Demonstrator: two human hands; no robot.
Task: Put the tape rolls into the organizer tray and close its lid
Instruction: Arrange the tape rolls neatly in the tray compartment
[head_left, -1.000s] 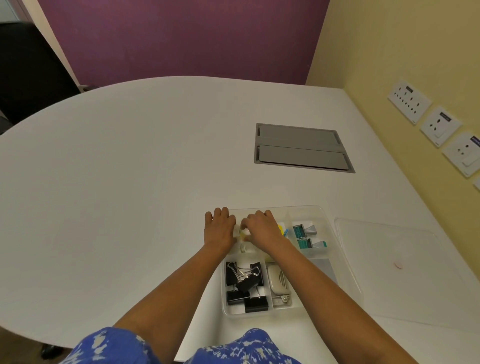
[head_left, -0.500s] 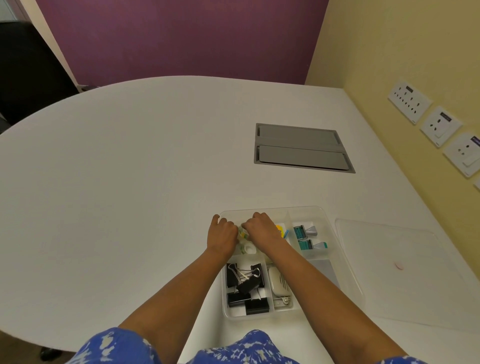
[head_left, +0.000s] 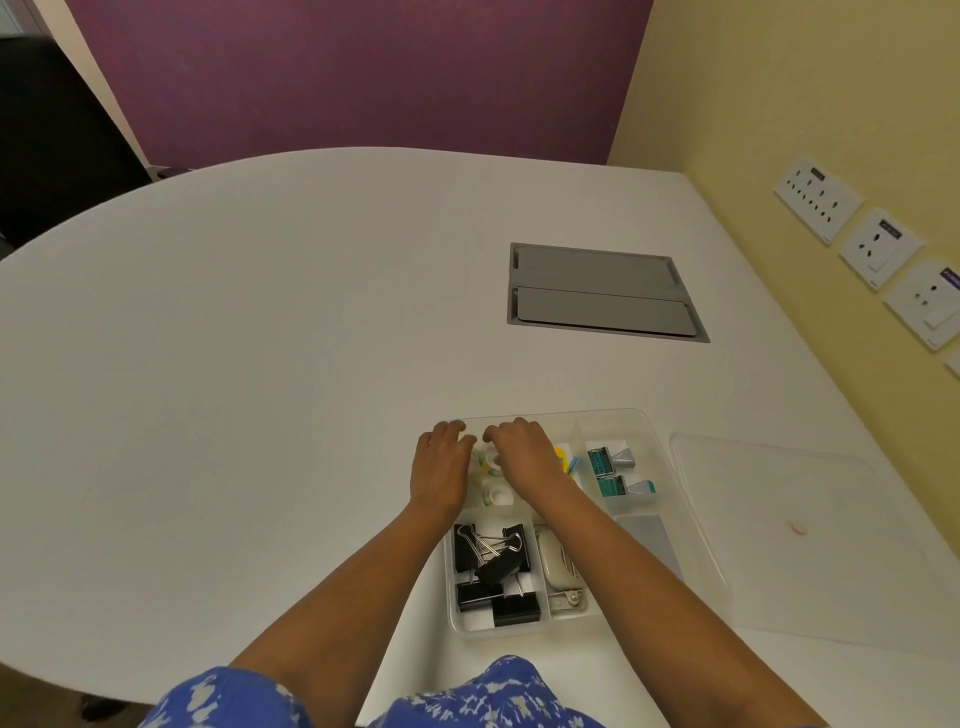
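The clear organizer tray (head_left: 691, 525) lies on the white table, lid off. Both my hands reach into its far-left compartment. My left hand (head_left: 441, 467) and my right hand (head_left: 524, 452) close from either side on a small clear tape roll (head_left: 488, 460) with a yellow mark. A second small tape roll (head_left: 496, 493) lies just nearer in the same compartment, free of my fingers. The clear lid (head_left: 810, 540) lies flat on the table to the right of the tray.
Black binder clips (head_left: 493, 566) fill the near-left compartment, a pale stapler (head_left: 558, 569) lies beside them, and teal staple boxes (head_left: 605, 470) sit at the far right. A grey cable hatch (head_left: 602, 293) is set in the table beyond. Wall sockets (head_left: 878, 244) line the yellow wall.
Both hands stayed at the tray's far-left compartment, shifting slightly. The left fingers curled in and then spread a little, and two tape rolls now show between and below the hands.
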